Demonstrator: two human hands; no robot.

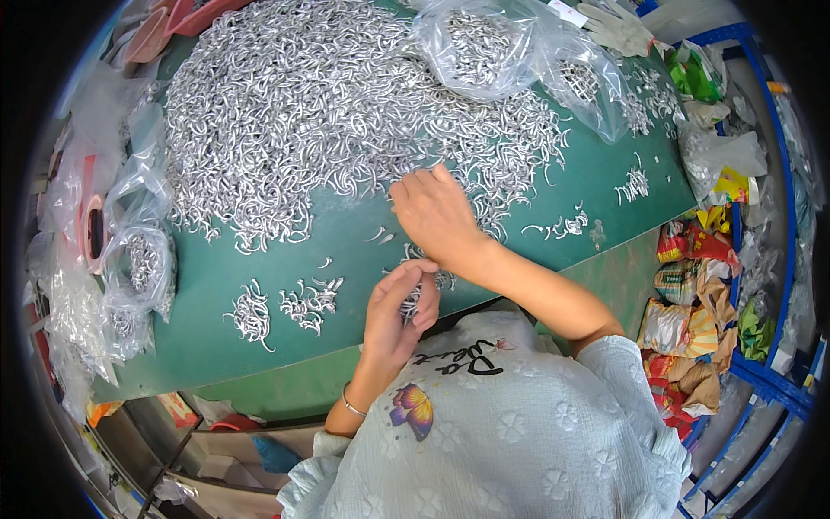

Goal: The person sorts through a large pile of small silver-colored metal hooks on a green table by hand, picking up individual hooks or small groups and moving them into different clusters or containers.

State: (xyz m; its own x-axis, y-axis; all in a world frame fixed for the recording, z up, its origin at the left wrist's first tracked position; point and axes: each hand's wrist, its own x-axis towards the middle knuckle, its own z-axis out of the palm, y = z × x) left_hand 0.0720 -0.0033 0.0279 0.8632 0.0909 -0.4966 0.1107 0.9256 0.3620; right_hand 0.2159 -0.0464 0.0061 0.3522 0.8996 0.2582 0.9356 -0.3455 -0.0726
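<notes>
A big heap of small curved silver pieces point(285, 112), shaped like little hooks, covers the far part of a green table point(207, 324). At the table's near edge my left hand point(399, 303) is curled round a handful of these pieces, some showing between thumb and fingers. My right hand point(432, 212) reaches to the heap's near edge, back of the hand up and fingers curled under; what they grip is hidden. A few more pieces lie below my right wrist. Between the hands and the heap are a couple of loose pieces point(380, 234).
Two small piles point(251, 313) of the pieces lie at the near left, others at right. Clear plastic bags point(480, 52) holding pieces stand on the heap's far side; more bags point(138, 268) line the left edge. A blue rack point(765, 95) with packets stands right.
</notes>
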